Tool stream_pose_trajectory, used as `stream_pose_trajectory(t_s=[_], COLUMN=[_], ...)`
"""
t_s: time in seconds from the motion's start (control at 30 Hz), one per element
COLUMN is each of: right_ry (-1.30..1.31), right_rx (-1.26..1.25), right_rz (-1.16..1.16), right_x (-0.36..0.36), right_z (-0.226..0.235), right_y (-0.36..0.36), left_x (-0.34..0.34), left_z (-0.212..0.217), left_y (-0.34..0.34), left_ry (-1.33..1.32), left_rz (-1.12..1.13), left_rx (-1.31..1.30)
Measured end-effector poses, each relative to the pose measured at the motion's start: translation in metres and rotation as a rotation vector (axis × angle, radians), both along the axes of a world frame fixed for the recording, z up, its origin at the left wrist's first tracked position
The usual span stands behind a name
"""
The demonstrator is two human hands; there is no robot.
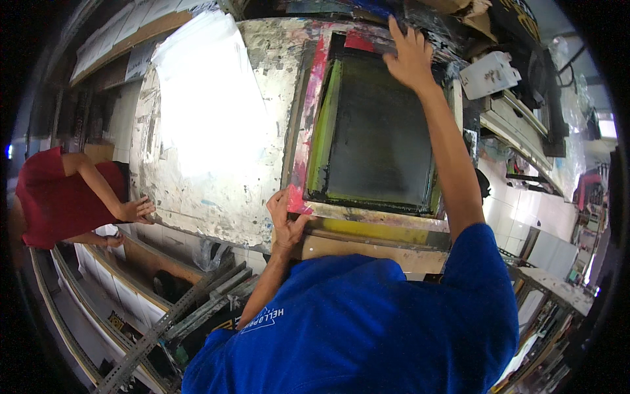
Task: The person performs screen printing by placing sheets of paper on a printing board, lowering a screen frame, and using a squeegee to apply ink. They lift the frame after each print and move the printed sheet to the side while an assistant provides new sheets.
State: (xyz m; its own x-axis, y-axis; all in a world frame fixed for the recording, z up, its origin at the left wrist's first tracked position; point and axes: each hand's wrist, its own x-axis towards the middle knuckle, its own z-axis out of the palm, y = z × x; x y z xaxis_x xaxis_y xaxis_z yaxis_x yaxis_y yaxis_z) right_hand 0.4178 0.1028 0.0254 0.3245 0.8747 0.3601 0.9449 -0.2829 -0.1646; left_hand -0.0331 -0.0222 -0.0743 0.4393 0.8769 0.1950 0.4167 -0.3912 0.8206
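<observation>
A screen-printing frame (371, 212) lies on the worktable in front of me, its dark mesh (384, 131) edged with greenish-yellow and black ink stains. Pink-red smears or tape mark its left side. My left hand (286, 220) grips the near left corner of the frame, fingers and thumb around the edge. Stretched across the right side, my right hand (411, 58) is over the far edge of the frame with its fingers spread. Nothing shows in it; whether the fingertips touch the frame I cannot tell.
Left of the frame, white sheets or cloth (207, 92) lie on the paint-spotted table (269, 85). A co-worker in a red shirt (69, 190) stands at the left, one hand at the table's edge. A stained white container (489, 75) is at the far right. Metal shelving (138, 354) runs lower left.
</observation>
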Motion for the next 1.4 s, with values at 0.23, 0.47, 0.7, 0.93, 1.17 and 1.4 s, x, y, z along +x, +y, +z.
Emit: stream_pose_trajectory(t_s=[0.23,0.47,0.7,0.93,1.17,1.4], right_ry=[0.267,-0.257,-0.197,-0.195,-0.126,-0.121], right_rx=[-0.428,-0.037,0.122,0.157,0.124,0.094], right_rz=[0.4,0.011,0.084,0.128,0.118,0.116], right_x=[-0.138,-0.15,-0.132,-0.124,-0.124,-0.13], right_z=[0.168,0.186,0.194,0.198,0.201,0.195], right_y=[-0.222,-0.239,-0.229,-0.227,-0.227,-0.231], left_x=[0.03,0.085,0.079,0.098,0.079,-0.025], left_z=[0.083,0.107,-0.005,0.0,0.066,0.092], left_y=[0.021,0.071,0.032,0.042,0.105,0.17], left_ry=[-0.246,-0.49,0.219,0.039,-0.013,0.263], left_rz=[0.076,-0.026,-0.209,-0.331,-0.357,-0.238], left_rx=[0.168,0.115,0.341,0.253,0.603,0.666])
